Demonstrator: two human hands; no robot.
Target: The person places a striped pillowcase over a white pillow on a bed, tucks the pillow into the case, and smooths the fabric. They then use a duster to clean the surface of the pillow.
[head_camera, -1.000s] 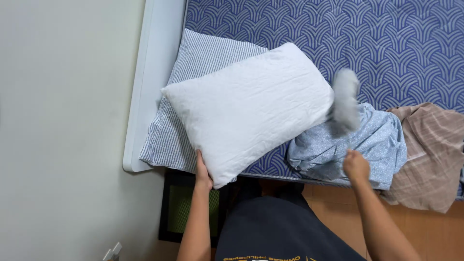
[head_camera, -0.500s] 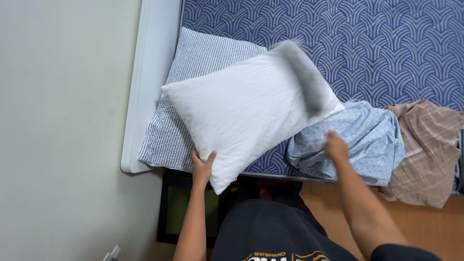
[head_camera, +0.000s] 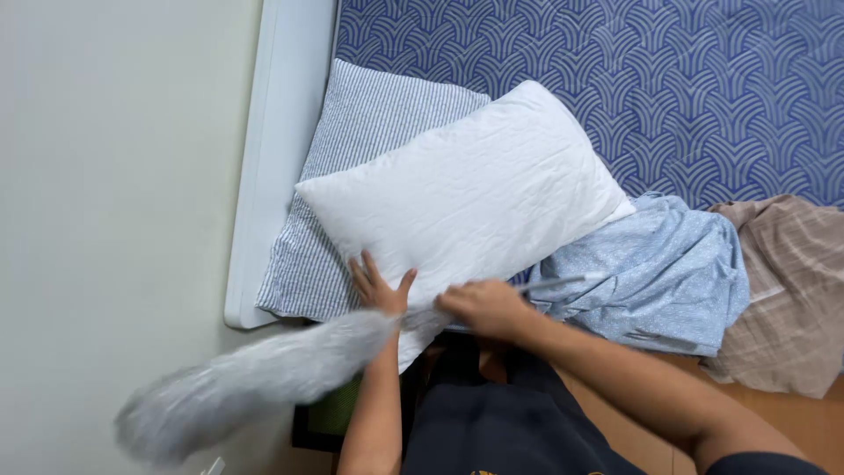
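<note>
The right hand [head_camera: 482, 308] was closed around the handle of a fluffy grey duster [head_camera: 255, 378], whose blurred head swept down to the left. The left hand [head_camera: 378, 286] lay flat, fingers spread, against the plump white quilted pillow [head_camera: 466, 198]. That pillow leaned on a blue-and-white striped pillow [head_camera: 369, 123] upon the blue patterned bedspread [head_camera: 659, 79].

soft, even indoor light, faint shadows; grey duster [head_camera: 255, 378] smeared by motion blur.
</note>
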